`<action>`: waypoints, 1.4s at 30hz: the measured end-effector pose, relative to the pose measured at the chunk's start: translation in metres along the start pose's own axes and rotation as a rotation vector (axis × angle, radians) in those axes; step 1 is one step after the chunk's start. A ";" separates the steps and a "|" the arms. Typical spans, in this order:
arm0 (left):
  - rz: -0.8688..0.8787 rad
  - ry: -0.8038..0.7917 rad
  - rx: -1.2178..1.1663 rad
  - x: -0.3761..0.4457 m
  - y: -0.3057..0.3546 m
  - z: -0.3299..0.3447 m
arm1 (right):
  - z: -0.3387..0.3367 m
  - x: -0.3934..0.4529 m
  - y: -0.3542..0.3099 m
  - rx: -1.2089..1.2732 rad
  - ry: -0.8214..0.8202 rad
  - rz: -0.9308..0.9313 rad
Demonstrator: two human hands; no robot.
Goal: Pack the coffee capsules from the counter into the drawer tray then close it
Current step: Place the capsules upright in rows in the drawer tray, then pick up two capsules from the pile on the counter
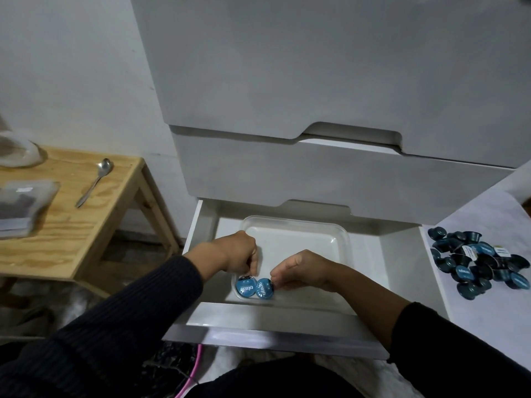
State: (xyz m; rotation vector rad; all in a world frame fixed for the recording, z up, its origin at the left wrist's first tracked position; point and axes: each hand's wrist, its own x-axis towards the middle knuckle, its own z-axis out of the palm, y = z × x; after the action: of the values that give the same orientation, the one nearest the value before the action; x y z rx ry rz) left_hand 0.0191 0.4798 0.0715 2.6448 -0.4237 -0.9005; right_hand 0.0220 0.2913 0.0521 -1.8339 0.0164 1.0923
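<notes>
Head view, left hand (240, 252) pinching a capsule (245, 286) in the tray (342, 239), right hand (301, 270) pinching a second capsule (264, 288) just beside it, drawer (258, 317) standing open, capsule pile (479, 264) lying right of the hands.

At your 12 o'clock: white drawer cabinet (330, 67), upper fronts with cut-out grips. At your 10 o'clock: plain pale wall (74, 67). At your 9 o'clock: light wooden side table (86, 214), bearing a metal spoon (94, 182) and two clear plastic bags (23, 205). At your 3 o'clock: white counter surface (485, 214). At your 7 o'clock: dark floor (138, 248), dimly lit.
</notes>
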 end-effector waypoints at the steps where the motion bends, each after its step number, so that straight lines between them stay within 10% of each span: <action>1: -0.010 0.029 -0.012 -0.001 0.000 0.000 | 0.000 0.000 -0.001 -0.046 0.024 -0.014; 7: -0.160 0.239 0.031 -0.013 0.008 0.009 | 0.010 -0.013 -0.011 -0.670 0.193 -0.162; 21: -0.314 0.744 -0.024 -0.047 0.061 0.039 | 0.037 -0.047 0.006 -0.992 0.989 -0.753; 42: -0.010 0.857 -0.292 0.064 0.343 0.072 | -0.227 -0.164 0.151 -0.829 1.036 -0.534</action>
State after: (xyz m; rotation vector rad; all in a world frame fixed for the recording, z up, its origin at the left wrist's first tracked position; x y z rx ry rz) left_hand -0.0379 0.1311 0.1149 2.4572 -0.0501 0.2036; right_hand 0.0087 -0.0252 0.0852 -2.7226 -0.3391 -0.3790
